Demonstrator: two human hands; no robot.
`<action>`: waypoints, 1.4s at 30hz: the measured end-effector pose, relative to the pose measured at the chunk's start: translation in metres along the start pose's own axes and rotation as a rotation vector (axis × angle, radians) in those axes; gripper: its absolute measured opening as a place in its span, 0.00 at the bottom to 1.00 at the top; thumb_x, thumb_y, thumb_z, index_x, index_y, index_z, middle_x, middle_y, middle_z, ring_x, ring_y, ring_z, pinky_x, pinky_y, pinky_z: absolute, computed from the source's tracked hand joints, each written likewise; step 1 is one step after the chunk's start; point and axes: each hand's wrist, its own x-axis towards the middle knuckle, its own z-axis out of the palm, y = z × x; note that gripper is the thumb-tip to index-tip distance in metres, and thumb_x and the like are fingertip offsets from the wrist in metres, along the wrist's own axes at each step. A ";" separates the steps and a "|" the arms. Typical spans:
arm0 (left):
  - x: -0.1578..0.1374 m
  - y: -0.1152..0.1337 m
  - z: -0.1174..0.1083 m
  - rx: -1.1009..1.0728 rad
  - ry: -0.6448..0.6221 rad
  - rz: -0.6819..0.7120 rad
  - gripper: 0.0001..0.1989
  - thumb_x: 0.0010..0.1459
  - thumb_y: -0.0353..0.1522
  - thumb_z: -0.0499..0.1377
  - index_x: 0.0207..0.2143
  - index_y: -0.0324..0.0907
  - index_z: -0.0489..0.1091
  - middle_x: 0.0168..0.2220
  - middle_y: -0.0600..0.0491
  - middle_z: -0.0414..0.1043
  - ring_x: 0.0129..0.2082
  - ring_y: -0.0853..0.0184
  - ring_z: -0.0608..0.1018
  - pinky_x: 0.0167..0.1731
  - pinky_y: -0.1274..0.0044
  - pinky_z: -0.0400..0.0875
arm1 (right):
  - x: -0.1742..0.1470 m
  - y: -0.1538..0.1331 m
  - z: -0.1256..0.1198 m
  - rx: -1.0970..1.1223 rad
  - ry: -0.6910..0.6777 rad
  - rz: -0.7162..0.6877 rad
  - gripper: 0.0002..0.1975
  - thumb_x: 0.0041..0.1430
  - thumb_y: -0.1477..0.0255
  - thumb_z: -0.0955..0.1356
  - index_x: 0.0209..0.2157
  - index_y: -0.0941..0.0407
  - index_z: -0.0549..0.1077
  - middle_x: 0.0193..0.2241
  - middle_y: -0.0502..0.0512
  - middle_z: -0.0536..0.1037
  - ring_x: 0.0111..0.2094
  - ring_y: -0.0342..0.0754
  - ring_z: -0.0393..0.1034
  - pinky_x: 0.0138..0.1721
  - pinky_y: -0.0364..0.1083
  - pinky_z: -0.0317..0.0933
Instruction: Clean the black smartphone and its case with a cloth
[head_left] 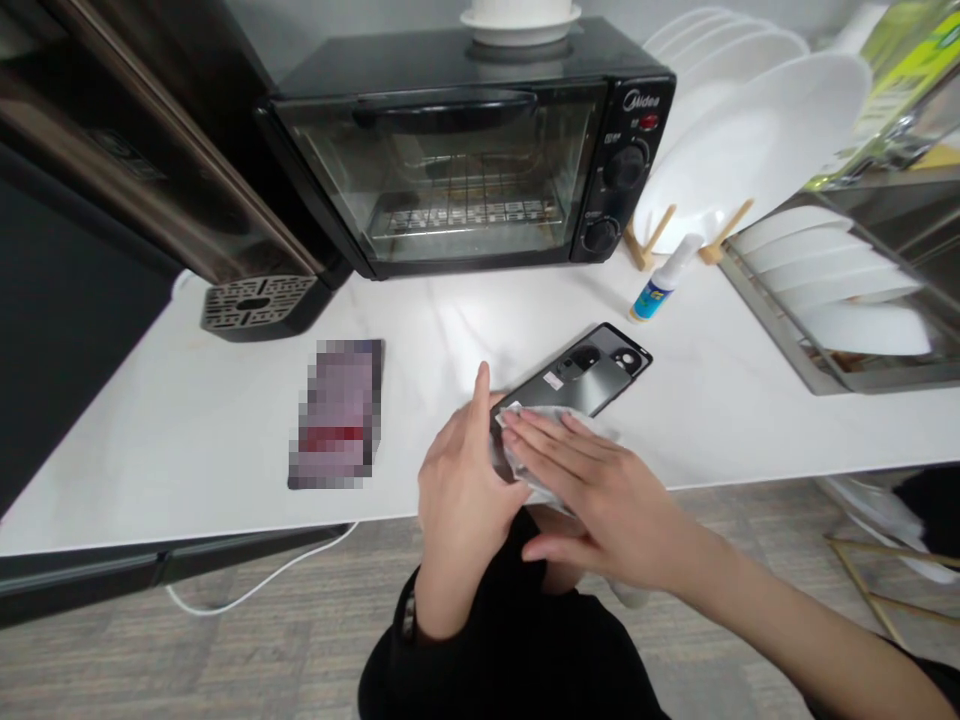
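A dark grey smartphone [611, 378] lies slantwise above the white counter, its back and camera rings facing up. My left hand [461, 485] closes around the phone's near end, with one finger sticking up. Laid over the lower part of the phone's back is a thin white wipe [553, 482]. My right hand [611, 490] presses that wipe down with its fingers stretched together and its thumb apart. The phone's near end is hidden by both hands and the wipe. Beyond the phone stands a small spray bottle [654, 298] with a blue label and white cap.
A flat, dark-edged device [377, 400] with a pixelated face lies on the counter [187, 440] at left. Behind stand a black toaster oven [465, 180] and a dark machine with a drip tray [259, 305]. White plates [757, 140] fill racks at right.
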 end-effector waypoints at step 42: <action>-0.001 0.001 0.005 0.026 0.041 0.119 0.57 0.52 0.40 0.74 0.76 0.49 0.43 0.59 0.51 0.77 0.57 0.55 0.78 0.59 0.62 0.73 | 0.012 0.058 -0.003 -0.234 0.179 0.433 0.46 0.70 0.44 0.56 0.72 0.68 0.56 0.73 0.71 0.56 0.74 0.63 0.52 0.72 0.68 0.52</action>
